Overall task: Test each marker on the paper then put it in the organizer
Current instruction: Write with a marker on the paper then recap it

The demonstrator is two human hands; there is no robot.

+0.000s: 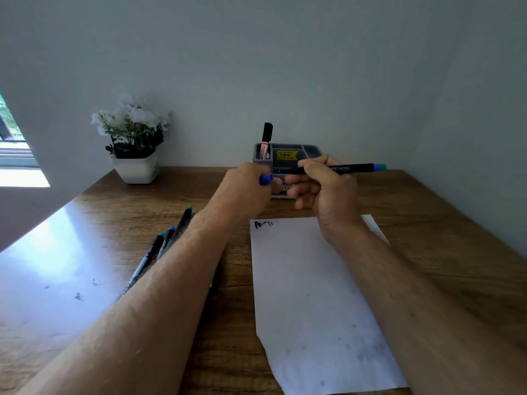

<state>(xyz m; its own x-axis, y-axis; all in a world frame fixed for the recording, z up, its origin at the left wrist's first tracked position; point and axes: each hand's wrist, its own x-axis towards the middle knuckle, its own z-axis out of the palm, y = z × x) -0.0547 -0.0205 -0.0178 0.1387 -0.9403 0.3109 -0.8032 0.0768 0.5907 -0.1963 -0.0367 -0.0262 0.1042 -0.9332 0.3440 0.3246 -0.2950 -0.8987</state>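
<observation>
The right hand (325,189) holds a thin black pen (342,168) level in front of the grey organizer (310,151), its fingers (312,166) pinched around the barrel near the writing end, the teal tail pointing out to the right. The left hand (246,189) is closed around a blue cap (265,179), which sits apart from the pen, just beside its hidden tip. Whether the cap is coming off or going back on cannot be told from this view.

The paper (313,295) lies on the worktop (442,238) under the right wrist, with two small scribbles (265,224) at its top left corner. One black-capped marker (266,141) stands upright in the organizer's left compartment. More pens (159,249) lie on the worktop to the left, partly hidden under the left forearm.

The risks, as I judge them: the bare tip is close to the fingers of both hands and could ink them. If the cap is pushed on at an angle it may miss the tip and smear, or seat loosely and let the pen dry out in the organizer. The left forearm resting over the loose pens could roll them toward the worktop's edge when it shifts, and the right wrist could drag the paper
</observation>
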